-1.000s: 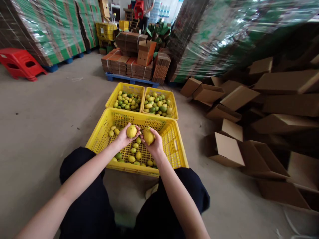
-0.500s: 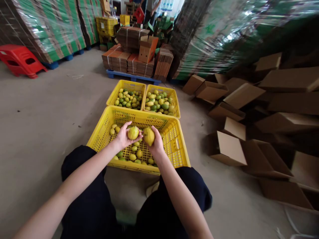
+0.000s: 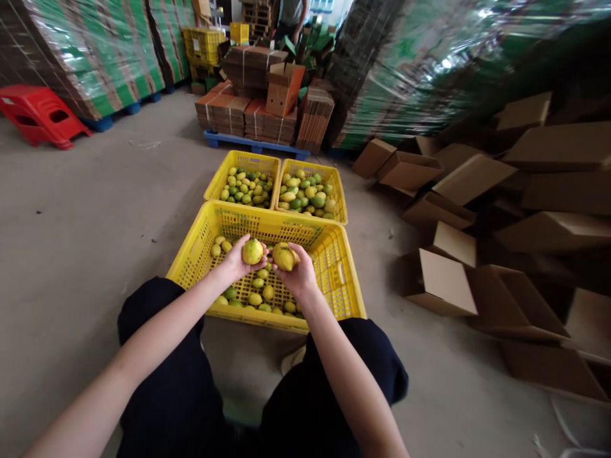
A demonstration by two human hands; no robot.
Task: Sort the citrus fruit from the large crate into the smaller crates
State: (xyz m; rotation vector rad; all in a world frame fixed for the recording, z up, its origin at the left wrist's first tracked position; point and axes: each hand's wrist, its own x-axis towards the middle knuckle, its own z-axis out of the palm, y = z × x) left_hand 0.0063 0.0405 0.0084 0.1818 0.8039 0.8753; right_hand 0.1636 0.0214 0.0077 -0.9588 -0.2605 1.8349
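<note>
My left hand (image 3: 237,259) is closed round a yellow-green lemon (image 3: 252,252), palm turned up. In my right hand (image 3: 301,275) is another lemon (image 3: 285,257), yellower, its pointed tip toward the right. Both hands are close together above a large yellow plastic crate (image 3: 351,286). Loose lemons lie on its slotted floor, among them a yellow one (image 3: 254,299) near the front and a green one (image 3: 230,293) by my left wrist. My hands hide part of the crate's middle.
Two smaller yellow crates (image 3: 238,156) of green and yellow lemons stand just beyond. Behind them a blue pallet (image 3: 258,145) bears flattened cartons. Open cardboard boxes (image 3: 449,280) are heaped at right. A red stool (image 3: 42,114) stands at left, and a person (image 3: 289,16) is at the back.
The lemon in my right hand has turned, from upright to lying more sideways, with my fingers now beneath it. The left lemon has shifted slightly left and up.
</note>
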